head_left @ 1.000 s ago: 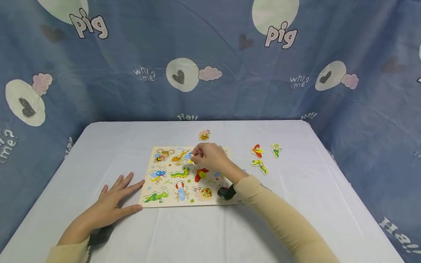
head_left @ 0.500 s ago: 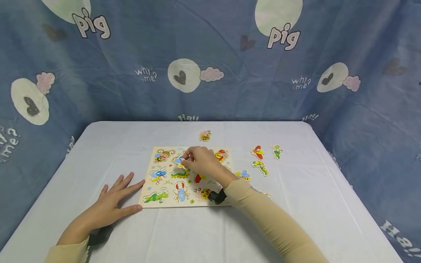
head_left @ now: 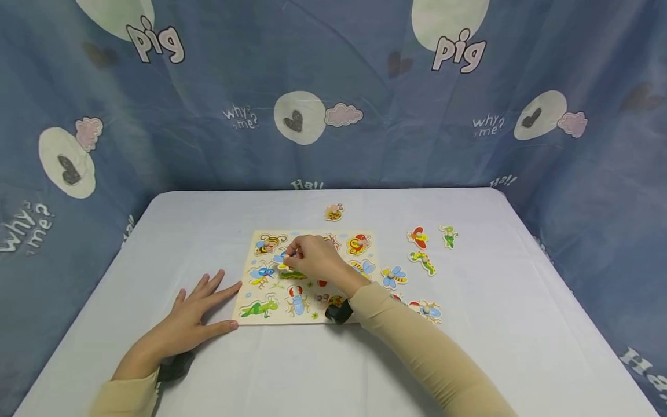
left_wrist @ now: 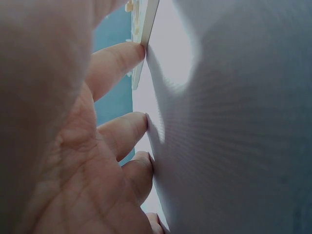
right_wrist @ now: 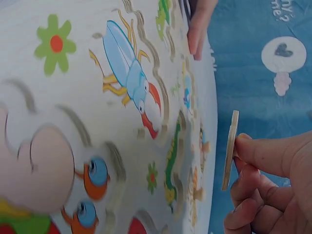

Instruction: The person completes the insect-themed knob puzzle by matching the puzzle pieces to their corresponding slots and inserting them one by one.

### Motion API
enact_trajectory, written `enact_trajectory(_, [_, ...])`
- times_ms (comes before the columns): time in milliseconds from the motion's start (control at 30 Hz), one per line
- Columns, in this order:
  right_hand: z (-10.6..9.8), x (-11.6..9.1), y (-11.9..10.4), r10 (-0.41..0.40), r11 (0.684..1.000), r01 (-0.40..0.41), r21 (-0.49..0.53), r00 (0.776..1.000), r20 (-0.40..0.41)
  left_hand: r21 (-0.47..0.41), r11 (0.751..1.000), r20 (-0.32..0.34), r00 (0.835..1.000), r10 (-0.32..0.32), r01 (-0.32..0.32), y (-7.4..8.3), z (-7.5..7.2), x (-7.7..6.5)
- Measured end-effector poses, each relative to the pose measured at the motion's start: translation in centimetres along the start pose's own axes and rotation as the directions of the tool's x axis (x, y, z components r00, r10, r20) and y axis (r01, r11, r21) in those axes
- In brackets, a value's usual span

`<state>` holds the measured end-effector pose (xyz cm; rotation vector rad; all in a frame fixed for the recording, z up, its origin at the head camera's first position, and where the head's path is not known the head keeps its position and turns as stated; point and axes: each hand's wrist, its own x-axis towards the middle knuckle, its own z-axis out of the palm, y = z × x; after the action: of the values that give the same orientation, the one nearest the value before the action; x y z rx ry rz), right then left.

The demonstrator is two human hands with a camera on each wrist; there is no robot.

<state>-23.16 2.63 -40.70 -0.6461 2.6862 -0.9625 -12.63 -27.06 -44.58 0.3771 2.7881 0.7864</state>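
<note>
Head view, and the left hand [head_left: 190,321] lies spread wide, index finger and thumb touching the left edge of the one puzzle board [head_left: 278,319]. Over that board, the right hand [head_left: 319,255] pinches one flat piece [right_wrist: 230,151] between thumb and fingers; the right wrist view catches it edge-on, apart from the board. White table [head_left: 292,370] runs wide from the board's near edge. Six loose pieces [head_left: 422,262] counted: one beyond the far edge, five to the right, plus a red sliver [head_left: 397,297] beside the sleeve [head_left: 422,353].
</note>
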Motion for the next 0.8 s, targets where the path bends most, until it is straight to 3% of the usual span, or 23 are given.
enact_trajectory(800, [3.4,1.5,-2.5,0.036,0.999,-0.034,-0.04,0.999,0.036,-0.004,1.0,0.01,1.0,-0.016,0.016,0.2,-0.3,-0.4])
